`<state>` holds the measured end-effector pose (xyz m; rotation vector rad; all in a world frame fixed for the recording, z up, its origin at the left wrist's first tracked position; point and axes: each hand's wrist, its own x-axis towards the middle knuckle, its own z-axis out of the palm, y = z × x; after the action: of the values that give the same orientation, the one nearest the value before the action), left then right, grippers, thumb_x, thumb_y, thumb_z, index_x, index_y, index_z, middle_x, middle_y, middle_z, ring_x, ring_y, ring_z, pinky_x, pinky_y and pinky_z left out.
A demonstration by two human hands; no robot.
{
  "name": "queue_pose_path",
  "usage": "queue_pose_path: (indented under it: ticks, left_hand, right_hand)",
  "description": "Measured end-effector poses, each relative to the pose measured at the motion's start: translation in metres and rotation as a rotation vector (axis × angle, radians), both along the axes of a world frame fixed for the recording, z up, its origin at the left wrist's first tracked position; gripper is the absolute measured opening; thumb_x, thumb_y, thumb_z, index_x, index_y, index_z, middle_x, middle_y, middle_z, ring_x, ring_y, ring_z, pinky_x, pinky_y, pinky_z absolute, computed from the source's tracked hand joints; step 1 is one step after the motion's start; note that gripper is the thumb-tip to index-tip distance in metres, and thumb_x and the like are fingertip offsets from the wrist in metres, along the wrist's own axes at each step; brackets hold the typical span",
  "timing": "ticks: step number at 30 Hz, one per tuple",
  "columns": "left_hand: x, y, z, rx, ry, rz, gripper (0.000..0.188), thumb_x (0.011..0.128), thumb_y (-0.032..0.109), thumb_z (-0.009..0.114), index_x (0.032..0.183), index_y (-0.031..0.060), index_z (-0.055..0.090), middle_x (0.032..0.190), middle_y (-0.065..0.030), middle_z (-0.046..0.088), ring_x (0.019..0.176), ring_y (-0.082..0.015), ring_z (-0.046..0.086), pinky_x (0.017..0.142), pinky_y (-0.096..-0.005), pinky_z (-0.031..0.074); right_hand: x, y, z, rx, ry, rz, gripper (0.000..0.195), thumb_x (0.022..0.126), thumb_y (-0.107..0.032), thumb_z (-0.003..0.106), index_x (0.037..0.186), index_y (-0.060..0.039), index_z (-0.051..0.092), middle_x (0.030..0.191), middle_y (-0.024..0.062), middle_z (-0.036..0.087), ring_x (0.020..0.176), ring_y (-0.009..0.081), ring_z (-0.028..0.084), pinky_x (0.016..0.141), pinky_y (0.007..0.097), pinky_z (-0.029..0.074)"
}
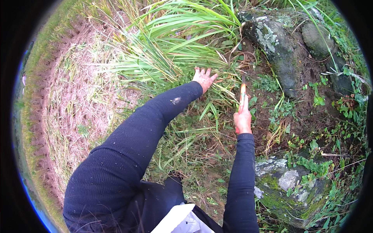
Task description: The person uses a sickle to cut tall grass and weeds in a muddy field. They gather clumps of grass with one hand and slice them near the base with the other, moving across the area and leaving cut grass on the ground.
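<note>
My left hand [205,79], fingers spread, lies on the base of a clump of long green grass [174,55] that leans towards the left. My right hand [243,119] is closed around the orange handle of a bladed hand tool [243,88], perhaps a sickle. Its dark blade points away from me, near the roots of the clump; how far the blade reaches is hard to tell among the dry stems. Cut or flattened grass stems [228,90] lie between my two hands.
A large lichen-covered rock [274,49] stands at the upper right, with a smaller rounded stone [317,39] beside it. A mossy rock [291,186] sits at the lower right. Dry cut grass [84,96] covers the ground at left, and leafy weeds grow between the rocks.
</note>
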<state>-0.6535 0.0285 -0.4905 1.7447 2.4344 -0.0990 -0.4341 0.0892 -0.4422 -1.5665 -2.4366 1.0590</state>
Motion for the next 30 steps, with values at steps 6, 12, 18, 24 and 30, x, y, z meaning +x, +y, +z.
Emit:
queue_pose_path:
  ticks: [6, 12, 18, 24, 30]
  left_hand:
    - [0.002, -0.002, 0.018, 0.424, 0.121, -0.26, 0.091, 0.068, -0.002, 0.059, 0.143, 0.0273, 0.016, 0.149, -0.0095, 0.015, 0.136, -0.028, 0.019, 0.105, -0.0542, 0.017]
    - [-0.019, 0.012, -0.021, 0.121, 0.133, -0.104, 0.064, 0.085, 0.014, 0.046, 0.14, 0.0364, 0.023, 0.147, -0.0095, 0.022, 0.136, -0.0331, 0.018, 0.109, -0.054, 0.003]
    - [-0.02, -0.014, -0.048, 0.192, 0.081, -0.022, 0.067, 0.082, 0.015, 0.049, 0.142, 0.0284, 0.021, 0.146, -0.0136, 0.022, 0.137, -0.0289, 0.018, 0.108, -0.0548, 0.003]
    - [-0.024, -0.008, -0.004, 0.207, 0.298, -0.195, 0.069, 0.08, 0.015, 0.051, 0.143, 0.0203, 0.021, 0.149, -0.0056, 0.016, 0.138, -0.0261, 0.015, 0.107, -0.0537, 0.011]
    - [-0.03, 0.008, 0.002, 0.437, 0.241, -0.356, 0.068, 0.08, 0.015, 0.045, 0.143, 0.0219, 0.019, 0.15, 0.001, 0.014, 0.138, -0.018, 0.016, 0.11, -0.0456, 0.011]
  right_hand:
    - [0.002, 0.002, -0.013, 0.096, -0.001, -0.006, 0.086, 0.072, 0.005, 0.049, 0.144, -0.0263, 0.012, 0.096, 0.0203, 0.061, 0.077, 0.0306, 0.06, 0.071, 0.0378, 0.048]
    - [0.081, -0.13, -0.016, -0.155, 0.101, -0.172, 0.085, 0.073, 0.006, 0.045, 0.145, -0.0253, 0.01, 0.087, 0.0183, 0.062, 0.064, 0.0251, 0.057, 0.06, 0.0347, 0.047]
    - [0.111, -0.155, -0.011, 0.059, 0.323, -0.205, 0.081, 0.072, 0.006, 0.045, 0.144, -0.0201, 0.019, 0.091, 0.0127, 0.059, 0.068, 0.0199, 0.054, 0.066, 0.0296, 0.046]
    - [-0.022, -0.022, 0.015, 0.216, 0.472, -0.146, 0.079, 0.073, 0.001, 0.049, 0.143, -0.023, 0.02, 0.084, 0.0133, 0.059, 0.064, 0.0222, 0.054, 0.063, 0.0333, 0.046]
    - [-0.048, 0.01, -0.009, -0.192, 0.341, 0.169, 0.082, 0.071, 0.006, 0.049, 0.142, -0.0251, 0.024, 0.108, 0.017, 0.059, 0.082, 0.0238, 0.059, 0.075, 0.0319, 0.046]
